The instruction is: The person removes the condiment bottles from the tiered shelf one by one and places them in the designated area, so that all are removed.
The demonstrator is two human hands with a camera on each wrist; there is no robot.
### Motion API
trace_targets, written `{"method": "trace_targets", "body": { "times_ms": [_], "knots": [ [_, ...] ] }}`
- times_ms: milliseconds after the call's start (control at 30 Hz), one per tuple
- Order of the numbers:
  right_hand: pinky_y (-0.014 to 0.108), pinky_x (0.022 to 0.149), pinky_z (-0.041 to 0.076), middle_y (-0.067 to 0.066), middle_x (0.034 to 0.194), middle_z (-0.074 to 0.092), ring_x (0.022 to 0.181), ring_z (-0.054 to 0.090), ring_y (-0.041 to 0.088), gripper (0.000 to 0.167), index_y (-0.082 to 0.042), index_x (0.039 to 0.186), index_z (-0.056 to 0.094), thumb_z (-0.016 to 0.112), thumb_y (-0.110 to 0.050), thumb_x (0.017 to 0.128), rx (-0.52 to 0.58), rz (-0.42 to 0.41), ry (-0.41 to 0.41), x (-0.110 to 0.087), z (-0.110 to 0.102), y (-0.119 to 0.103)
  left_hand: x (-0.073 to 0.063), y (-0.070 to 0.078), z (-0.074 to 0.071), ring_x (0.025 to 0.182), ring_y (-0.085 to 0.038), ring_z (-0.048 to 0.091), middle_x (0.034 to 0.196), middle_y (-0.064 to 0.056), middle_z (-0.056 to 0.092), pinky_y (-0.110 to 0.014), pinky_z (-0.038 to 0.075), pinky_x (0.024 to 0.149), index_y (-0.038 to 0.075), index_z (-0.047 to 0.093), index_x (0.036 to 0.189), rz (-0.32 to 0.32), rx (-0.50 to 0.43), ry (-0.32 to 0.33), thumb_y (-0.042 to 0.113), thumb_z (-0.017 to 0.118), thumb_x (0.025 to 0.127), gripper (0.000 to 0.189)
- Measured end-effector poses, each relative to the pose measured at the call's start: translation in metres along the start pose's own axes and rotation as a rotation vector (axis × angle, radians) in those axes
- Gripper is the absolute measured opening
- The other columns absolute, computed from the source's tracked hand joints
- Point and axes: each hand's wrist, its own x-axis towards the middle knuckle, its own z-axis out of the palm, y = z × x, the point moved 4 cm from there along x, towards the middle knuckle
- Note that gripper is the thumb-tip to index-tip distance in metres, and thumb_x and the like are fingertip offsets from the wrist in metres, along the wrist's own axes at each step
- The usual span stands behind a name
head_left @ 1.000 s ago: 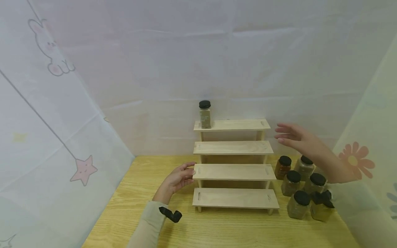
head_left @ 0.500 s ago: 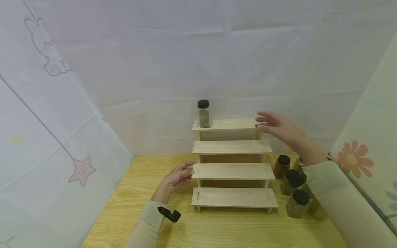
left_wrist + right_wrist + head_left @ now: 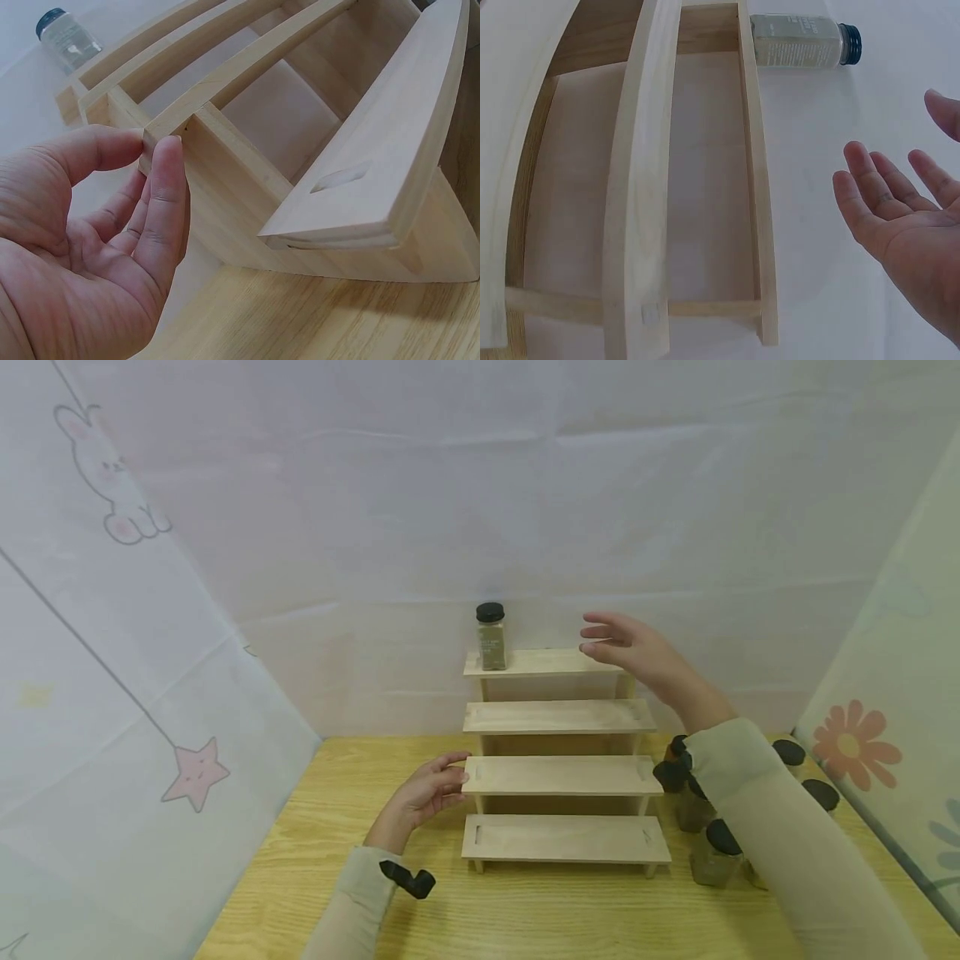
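Observation:
A four-level stepped wooden spice rack [image 3: 562,774] stands on the table. My left hand [image 3: 422,793] pinches the left end of its second board from the bottom; in the left wrist view the thumb [image 3: 101,146] and fingers meet at that board's corner. On the left of the top board stands one spice jar [image 3: 492,645] with a black lid and greyish-green contents. My right hand [image 3: 641,658] hovers above the top board's right end, fingers spread and nothing held. In the right wrist view the open palm [image 3: 922,232] faces the jar across a gap.
Several black-lidded spice jars [image 3: 715,860] cluster on the wooden table [image 3: 525,918] right of the rack, partly hidden by my right sleeve [image 3: 780,827]. A pale cloth [image 3: 405,568] hangs right behind the rack, and printed sheets [image 3: 150,693] close both sides.
My right hand has moved left and up, from beside the rack to above its top board, its sleeve now covering more of the jars. My left hand stays at the same board.

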Motion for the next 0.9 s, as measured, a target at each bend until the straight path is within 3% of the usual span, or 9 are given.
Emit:
{"method": "trace_targets", "body": {
  "times_ms": [500,767,900],
  "knots": [
    [0.056,0.115,0.036,0.013,0.150,0.050,0.137,0.047,0.031,0.064,-0.014,0.156,0.040,0.067,-0.029,0.100,0.056,-0.023,0.006,0.039,0.026,-0.010,0.002,-0.001,-0.001,0.078,-0.010,0.059,0.113,-0.006,0.053,-0.023,0.059,0.070,0.004,0.033,0.156,-0.009,0.005,-0.009,0.004,0.061,0.100,0.063],
    [0.052,0.114,0.040,0.017,0.153,0.045,0.137,0.047,0.032,0.064,-0.012,0.157,0.037,0.065,-0.022,0.101,0.181,-0.051,-0.014,0.058,0.042,-0.017,0.000,0.002,0.001,0.082,-0.011,0.059,0.115,-0.007,0.054,-0.024,0.059,0.074,0.006,0.033,0.157,-0.012,0.043,0.002,0.008,0.065,0.098,0.066],
    [0.053,0.113,0.041,0.018,0.152,0.045,0.136,0.048,0.034,0.062,-0.010,0.156,0.038,0.064,-0.018,0.101,0.184,-0.063,-0.007,0.068,0.050,-0.019,-0.002,0.003,0.003,0.081,-0.011,0.060,0.115,-0.007,0.054,-0.024,0.060,0.075,0.005,0.031,0.157,-0.013,0.045,-0.001,0.008,0.066,0.098,0.069]
  ]
}}
